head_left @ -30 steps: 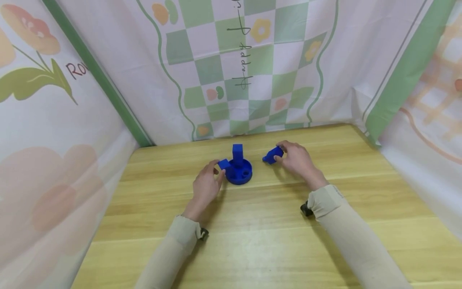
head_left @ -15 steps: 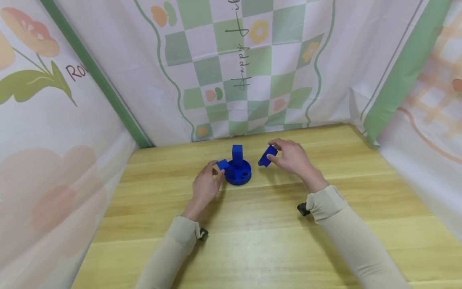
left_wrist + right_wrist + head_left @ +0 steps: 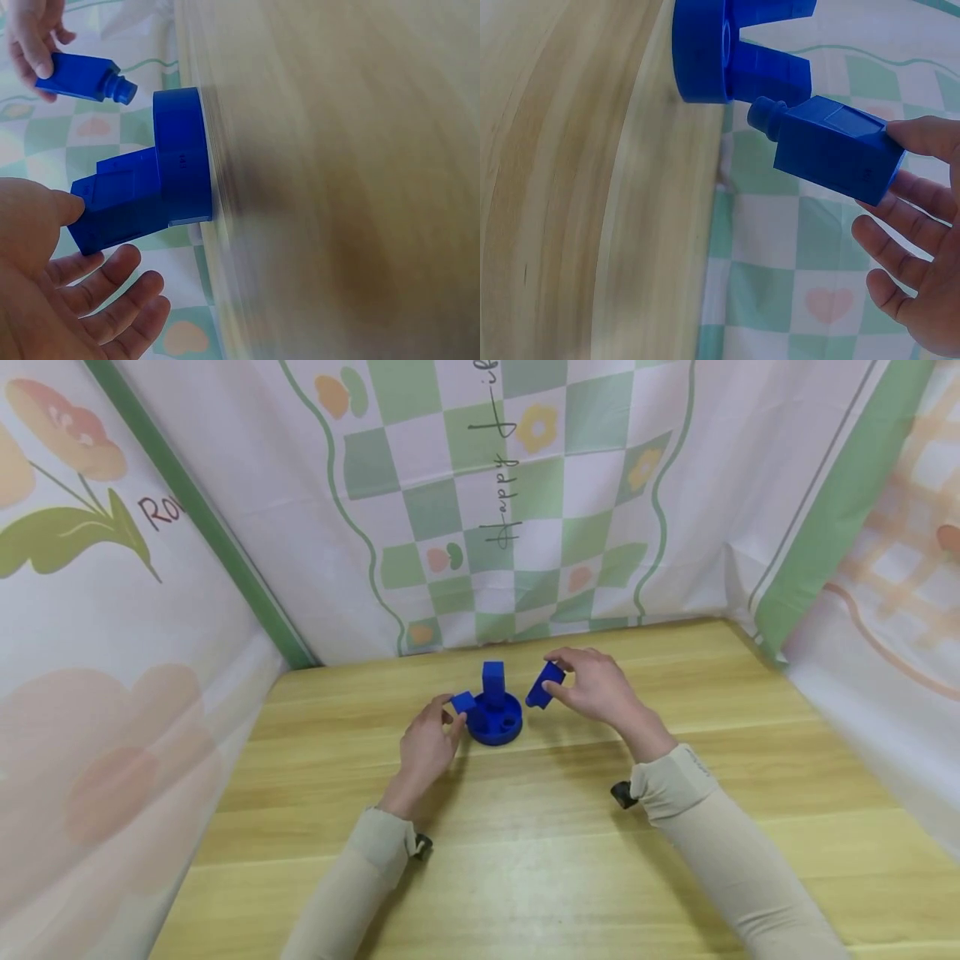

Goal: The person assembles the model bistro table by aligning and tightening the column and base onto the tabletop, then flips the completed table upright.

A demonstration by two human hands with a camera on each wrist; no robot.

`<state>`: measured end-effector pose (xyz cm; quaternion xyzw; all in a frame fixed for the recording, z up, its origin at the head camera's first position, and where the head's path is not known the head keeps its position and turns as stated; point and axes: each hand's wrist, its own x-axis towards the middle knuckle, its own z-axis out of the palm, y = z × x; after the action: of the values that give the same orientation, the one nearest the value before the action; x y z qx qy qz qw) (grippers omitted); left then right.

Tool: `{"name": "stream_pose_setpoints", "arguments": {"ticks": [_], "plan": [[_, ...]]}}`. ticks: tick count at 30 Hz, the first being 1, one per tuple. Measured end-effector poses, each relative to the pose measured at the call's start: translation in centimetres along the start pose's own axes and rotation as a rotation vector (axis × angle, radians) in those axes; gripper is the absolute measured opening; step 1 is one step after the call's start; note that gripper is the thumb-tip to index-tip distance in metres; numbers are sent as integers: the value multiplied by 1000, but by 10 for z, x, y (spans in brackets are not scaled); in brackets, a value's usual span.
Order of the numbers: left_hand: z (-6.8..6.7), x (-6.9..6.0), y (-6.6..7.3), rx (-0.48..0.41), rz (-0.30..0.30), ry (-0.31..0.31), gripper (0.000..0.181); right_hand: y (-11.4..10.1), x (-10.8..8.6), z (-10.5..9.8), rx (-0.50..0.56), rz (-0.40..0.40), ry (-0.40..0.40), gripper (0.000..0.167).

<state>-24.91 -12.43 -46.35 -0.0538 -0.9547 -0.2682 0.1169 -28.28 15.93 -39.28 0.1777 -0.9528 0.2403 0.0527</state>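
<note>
A round blue base (image 3: pixel 497 740) with a raised rim and a visible hole stands on the table. At its back a blue square block (image 3: pixel 493 680) rises upright. My left hand (image 3: pixel 427 747) pinches the top of another blue block (image 3: pixel 124 214) between thumb and fingers; this block's lower end meets the base at the left, and it leans slightly. To the right of the base, my right hand (image 3: pixel 600 687) holds a third blue block (image 3: pixel 836 148) in the air by its flat end. Its ribbed round peg (image 3: pixel 766 118) points down and left, towards the base but apart from it.
The wooden table (image 3: pixel 525 860) reaches back to a patterned cloth curtain (image 3: pixel 517 510) behind the base. More cloth hangs at the left and right sides. Each wrist carries a small black camera, seen below the sleeve cuffs.
My right hand has moved left with its block, closer to the base, and the block has turned from nearly level to steeply peg-down. My left hand stays on its block.
</note>
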Motion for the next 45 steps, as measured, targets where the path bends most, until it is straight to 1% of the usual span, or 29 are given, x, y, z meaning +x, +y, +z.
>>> {"name": "stream_pose_setpoints", "arguments": {"ticks": [14, 20, 29, 38, 45], "plan": [[0, 0, 0, 3, 4, 2, 50, -17, 1, 3, -30, -53, -26, 51], [1, 1, -1, 0, 0, -3, 49, -22, 3, 9, -41, -79, -35, 51], [1, 1, -2, 0, -3, -12, 50, -31, 7, 19, -92, -149, -21, 49], [1, 0, -1, -22, 2, -4, 49, -36, 11, 27, -124, -176, -21, 49], [2, 1, -2, -16, 3, -6, 50, -38, 15, 33, -166, -200, -25, 48]]}}
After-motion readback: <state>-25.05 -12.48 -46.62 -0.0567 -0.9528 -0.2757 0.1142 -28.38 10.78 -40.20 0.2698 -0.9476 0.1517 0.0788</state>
